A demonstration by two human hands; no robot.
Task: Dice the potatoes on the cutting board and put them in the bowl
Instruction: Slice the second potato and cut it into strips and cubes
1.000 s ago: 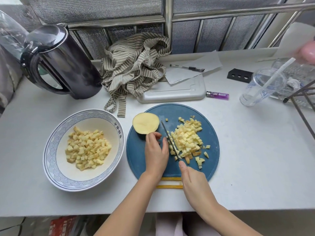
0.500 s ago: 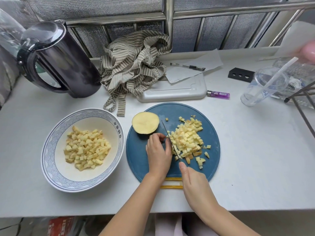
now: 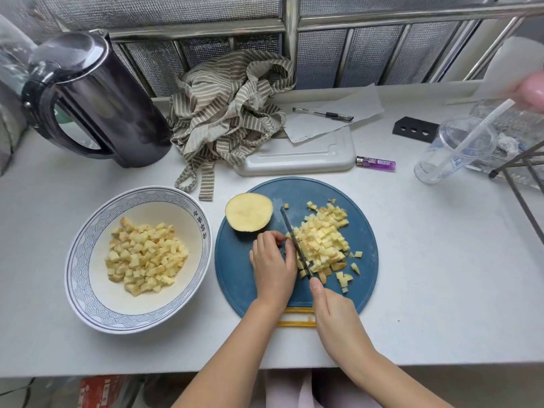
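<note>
On the round blue cutting board (image 3: 235, 278) lie a half potato (image 3: 248, 215), cut face up, and a heap of diced potato (image 3: 322, 242). My right hand (image 3: 334, 315) grips the handle of a knife (image 3: 295, 244), whose blade runs along the heap's left edge. My left hand (image 3: 273, 267) sits just left of the blade, fingers curled down on a small potato piece (image 3: 287, 235) that is mostly hidden. The white bowl (image 3: 88, 231) with a blue rim stands left of the board and holds potato cubes (image 3: 144, 256).
A black kettle (image 3: 103, 104) stands at the back left and a striped cloth (image 3: 229, 113) behind the board. A white tray (image 3: 297, 157), a purple lighter (image 3: 376, 164), a clear cup with a straw (image 3: 453, 151) and a metal rack (image 3: 524, 178) lie to the right. Yellow chopsticks (image 3: 295, 317) rest at the front edge.
My left hand's fingers have curled in tighter beside the blade. The knife stays at the heap's left edge and both hands have barely shifted.
</note>
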